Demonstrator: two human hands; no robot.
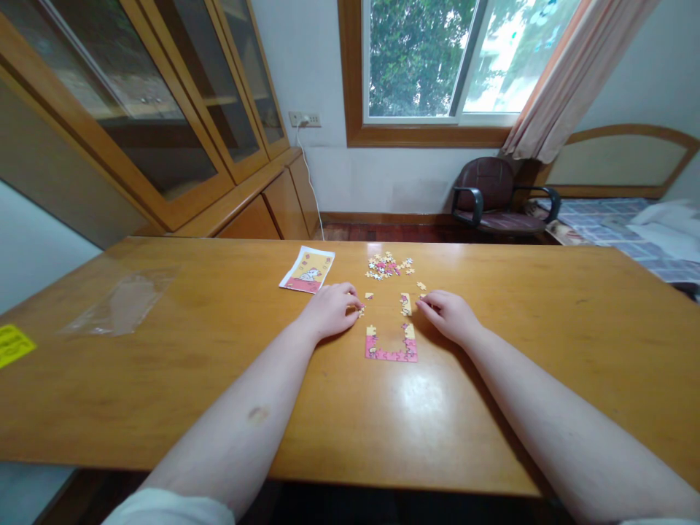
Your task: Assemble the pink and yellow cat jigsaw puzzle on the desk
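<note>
I have the near edge of my puzzle together: a pink row (391, 356) lies on the table (219, 408) between my forearms, with a short side running away from me at its left and right ends, so it makes a U open at the far side. Beyond its right end, and apart from it, stands a short yellow strip (406, 304) that looks like joined pieces. Beyond the left end sits a lone piece (369, 296), perhaps a corner. The far edge isn't closed, the middle shows bare wood, and most of the rest seems to be in the loose heap (386, 268) farther off, with a stray piece (421, 286) to its near right. I'd judge it an early stage, the border only partly built. The picture sheet (310, 270) lies to the left of the heap.

My hands are well apart. My left hand (331, 310) curls at small pieces (362, 311) left of the gap; my right hand (449, 315) bends its fingers just right of the strip. I cannot tell whether either is pinching anything, since my own fingers cover the spot. The prints on the pieces are too small to read, and overlapping pieces in the heap can't be counted.
</note>
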